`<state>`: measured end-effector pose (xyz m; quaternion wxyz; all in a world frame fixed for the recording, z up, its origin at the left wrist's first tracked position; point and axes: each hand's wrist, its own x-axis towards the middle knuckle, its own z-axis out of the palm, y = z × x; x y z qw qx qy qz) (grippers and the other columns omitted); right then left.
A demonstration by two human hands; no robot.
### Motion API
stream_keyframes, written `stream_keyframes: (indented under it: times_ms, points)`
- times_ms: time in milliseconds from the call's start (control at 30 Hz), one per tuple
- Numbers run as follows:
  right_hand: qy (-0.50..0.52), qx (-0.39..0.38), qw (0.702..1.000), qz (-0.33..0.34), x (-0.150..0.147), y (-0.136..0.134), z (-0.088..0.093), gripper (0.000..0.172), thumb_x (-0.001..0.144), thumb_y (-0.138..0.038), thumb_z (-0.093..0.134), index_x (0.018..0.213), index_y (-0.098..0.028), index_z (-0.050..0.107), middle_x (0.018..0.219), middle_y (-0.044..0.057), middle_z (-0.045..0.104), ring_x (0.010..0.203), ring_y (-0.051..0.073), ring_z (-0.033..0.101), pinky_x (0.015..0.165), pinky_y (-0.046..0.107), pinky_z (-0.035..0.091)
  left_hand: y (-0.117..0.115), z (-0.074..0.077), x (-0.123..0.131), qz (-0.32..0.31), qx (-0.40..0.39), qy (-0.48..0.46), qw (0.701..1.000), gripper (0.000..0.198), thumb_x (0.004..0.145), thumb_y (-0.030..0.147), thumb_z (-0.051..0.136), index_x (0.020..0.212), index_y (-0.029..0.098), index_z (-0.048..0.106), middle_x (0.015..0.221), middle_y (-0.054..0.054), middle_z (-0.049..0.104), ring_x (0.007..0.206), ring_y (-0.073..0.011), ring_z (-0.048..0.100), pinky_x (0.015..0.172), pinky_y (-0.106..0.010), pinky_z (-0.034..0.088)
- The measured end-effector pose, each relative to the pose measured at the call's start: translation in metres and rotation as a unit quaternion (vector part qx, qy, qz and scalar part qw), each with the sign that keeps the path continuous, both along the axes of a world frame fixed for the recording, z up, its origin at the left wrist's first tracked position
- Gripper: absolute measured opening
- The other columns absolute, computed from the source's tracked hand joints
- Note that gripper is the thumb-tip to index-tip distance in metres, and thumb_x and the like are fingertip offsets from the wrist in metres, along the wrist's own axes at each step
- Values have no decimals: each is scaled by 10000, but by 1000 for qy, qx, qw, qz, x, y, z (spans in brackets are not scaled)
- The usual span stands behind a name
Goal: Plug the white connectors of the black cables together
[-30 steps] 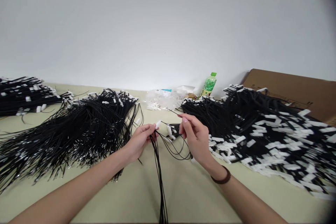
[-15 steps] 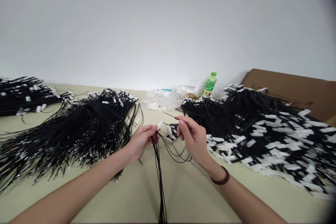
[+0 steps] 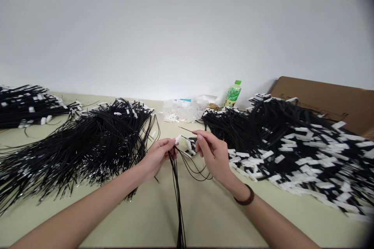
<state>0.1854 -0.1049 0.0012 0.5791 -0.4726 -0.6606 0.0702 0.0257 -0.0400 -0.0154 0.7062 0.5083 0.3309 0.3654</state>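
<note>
Pinched in my left hand (image 3: pixel 160 155) are a small white connector (image 3: pixel 178 139) and the upper end of several black wires (image 3: pixel 176 186), which hang down toward the table's front edge. Some of these wires loop out to the right below my hands. My right hand (image 3: pixel 212 153) is closed, thumb against forefinger, on a thin black wire (image 3: pixel 185 128) whose free tip points left, above the white connector and apart from it. Behind my right fingers, white pieces (image 3: pixel 190 146) lie on the table, partly hidden.
Left of my hands lies a heap of black wires (image 3: pixel 108 140), with another bundle (image 3: pixel 26 105) farther left. A heap with white ends (image 3: pixel 292 151) spreads on the right. Behind stand a clear bag of white pieces (image 3: pixel 178 111), a green-capped bottle (image 3: pixel 232 94) and a brown cardboard sheet (image 3: pixel 324 103).
My right hand has shifted slightly left with the wire, bringing its tip a little farther over the connector. My left hand stays nearly still.
</note>
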Motion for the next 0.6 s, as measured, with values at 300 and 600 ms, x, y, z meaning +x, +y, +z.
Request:
stream_keyframes:
  times_ms: [300, 600]
  points:
    - [-4, 5, 1000, 4, -1, 0, 0, 218, 890, -253, 415, 972, -166, 597, 566, -34, 522, 471, 30, 444, 471, 138, 360, 0, -1, 0, 9, 6, 6, 1000, 290, 721, 423, 617, 768, 138, 587, 602, 3, 556, 582, -94, 473, 591, -227, 357]
    - [21, 22, 999, -12, 2, -2, 4, 222, 886, -261, 422, 982, -163, 596, 569, -35, 516, 454, 27, 421, 458, 143, 351, 1, -2, 0, 22, -7, -3, 1000, 291, 684, 418, 655, 746, 140, 592, 616, 5, 555, 600, -96, 489, 599, -231, 370]
